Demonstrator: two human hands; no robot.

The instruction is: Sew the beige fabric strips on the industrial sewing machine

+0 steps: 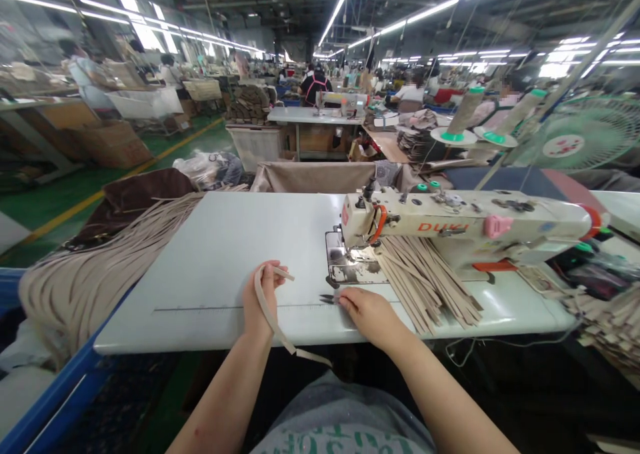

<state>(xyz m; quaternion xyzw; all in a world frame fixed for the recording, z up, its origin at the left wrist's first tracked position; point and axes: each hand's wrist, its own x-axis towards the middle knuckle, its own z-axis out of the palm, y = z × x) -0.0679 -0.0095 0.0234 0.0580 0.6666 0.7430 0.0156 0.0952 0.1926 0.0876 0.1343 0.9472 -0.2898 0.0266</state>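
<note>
Ceiling lights (340, 4) run above the white table (200, 261). Left of the left hand (261, 294), piled straps (100, 287) could tangle if tugged. That hand pinches one strap (266, 311); its tail, hanging over the edge, could catch. Snips (328, 299) pinched by the right hand (370, 311) could, misaimed, nick it or the bundle (425, 284) beyond.

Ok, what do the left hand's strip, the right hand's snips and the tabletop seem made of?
Strip: matte beige, softly curving; fabric or imitation leather, I can't tell which.
Snips: probably metal, dark-finished, judging by their slim, pointed shape.
Tabletop: pale and smooth, perhaps laminate, with glossy reflections.
</note>
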